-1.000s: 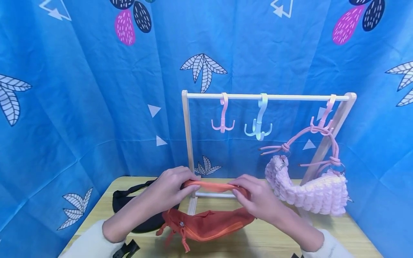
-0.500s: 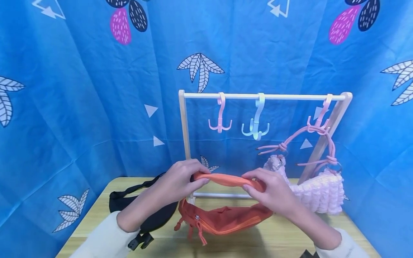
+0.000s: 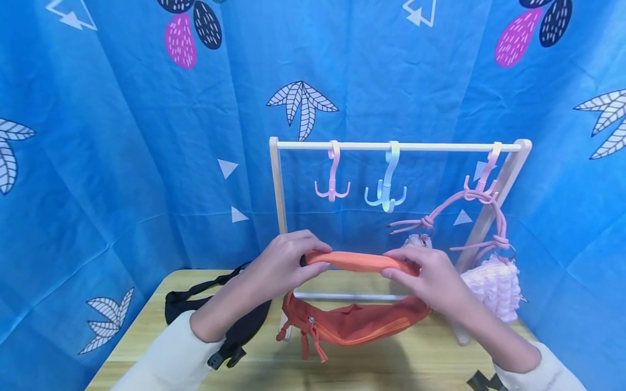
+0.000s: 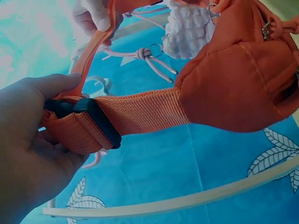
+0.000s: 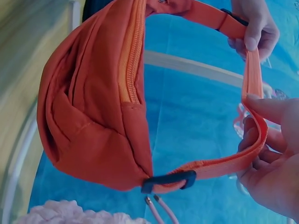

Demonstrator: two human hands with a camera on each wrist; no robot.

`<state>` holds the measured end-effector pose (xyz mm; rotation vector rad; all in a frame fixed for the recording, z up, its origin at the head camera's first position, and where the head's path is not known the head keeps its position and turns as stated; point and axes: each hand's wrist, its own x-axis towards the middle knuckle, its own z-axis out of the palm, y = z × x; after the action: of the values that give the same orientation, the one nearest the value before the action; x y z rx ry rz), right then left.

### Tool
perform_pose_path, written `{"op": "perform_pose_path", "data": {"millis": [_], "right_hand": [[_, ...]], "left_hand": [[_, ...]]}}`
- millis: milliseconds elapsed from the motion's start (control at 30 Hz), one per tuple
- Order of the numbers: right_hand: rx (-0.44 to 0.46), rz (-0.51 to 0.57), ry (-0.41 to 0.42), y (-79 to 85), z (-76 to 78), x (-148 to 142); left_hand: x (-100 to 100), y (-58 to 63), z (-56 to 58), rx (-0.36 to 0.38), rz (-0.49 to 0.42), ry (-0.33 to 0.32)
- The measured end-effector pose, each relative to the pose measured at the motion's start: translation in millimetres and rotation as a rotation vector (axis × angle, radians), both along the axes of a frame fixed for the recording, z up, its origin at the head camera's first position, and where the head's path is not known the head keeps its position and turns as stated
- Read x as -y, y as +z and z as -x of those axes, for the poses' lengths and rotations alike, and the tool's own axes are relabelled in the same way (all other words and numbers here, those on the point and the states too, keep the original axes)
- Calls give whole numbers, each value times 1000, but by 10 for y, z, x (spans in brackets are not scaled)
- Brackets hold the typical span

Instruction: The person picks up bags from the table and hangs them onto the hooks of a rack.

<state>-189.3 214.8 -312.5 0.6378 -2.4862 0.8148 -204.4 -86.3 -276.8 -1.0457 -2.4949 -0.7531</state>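
An orange-red waist bag (image 3: 357,323) hangs by its strap (image 3: 357,261) between my two hands, over the table. My left hand (image 3: 293,260) grips one end of the strap, beside a black buckle (image 4: 100,122) that shows in the left wrist view. At the strap's other end my right hand (image 3: 432,277) pinches it between thumb and fingers. The strap stretches nearly level between them, with the bag's zip (image 5: 133,56) and dangling pulls below. Behind it stands a rack with a white bar (image 3: 362,146), where two pink hooks (image 3: 332,174) and a light blue hook (image 3: 388,182) hang.
A black bag (image 3: 244,326) lies on the table (image 3: 142,336) at the left, partly behind my left forearm. From the right-hand hook hangs a fluffy pale pink bag (image 3: 494,285) on a knotted cord handle. A blue patterned curtain (image 3: 146,163) encloses the back and sides.
Both hands have moved right and upward, carrying the orange-red waist bag along by its strap. The right hand and forearm now cover more of the pink bag.
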Motion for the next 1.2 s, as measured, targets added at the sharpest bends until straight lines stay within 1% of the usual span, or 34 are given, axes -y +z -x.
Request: {"op": "perform_pose_path", "data": {"millis": [100, 200, 267, 367, 467, 567, 667, 833, 967, 1200], "right_hand": [[99, 8, -20, 61, 1, -37], [217, 28, -36, 125, 18, -76], [287, 48, -45, 162, 40, -111], [335, 58, -54, 208, 81, -158], [340, 48, -59, 246, 109, -202], [331, 30, -62, 285, 118, -242], [323, 23, -60, 321, 123, -283], [332, 40, -56, 367, 156, -343], [349, 58, -59, 411, 184, -380], [339, 54, -60, 475, 230, -453]], "left_hand": [[-38, 37, -3, -22, 11, 5], [-69, 62, 3, -19, 20, 17], [-97, 80, 11, 1, 31, 30], [-136, 102, 34, 73, 44, 54], [-172, 121, 65, 185, 37, 79], [-205, 153, 94, 297, 8, 97], [-237, 186, 121, 353, -15, 110], [-281, 216, 155, 368, -44, 121], [-312, 236, 177, 354, -61, 114], [-379, 291, 207, 331, -86, 99]]}}
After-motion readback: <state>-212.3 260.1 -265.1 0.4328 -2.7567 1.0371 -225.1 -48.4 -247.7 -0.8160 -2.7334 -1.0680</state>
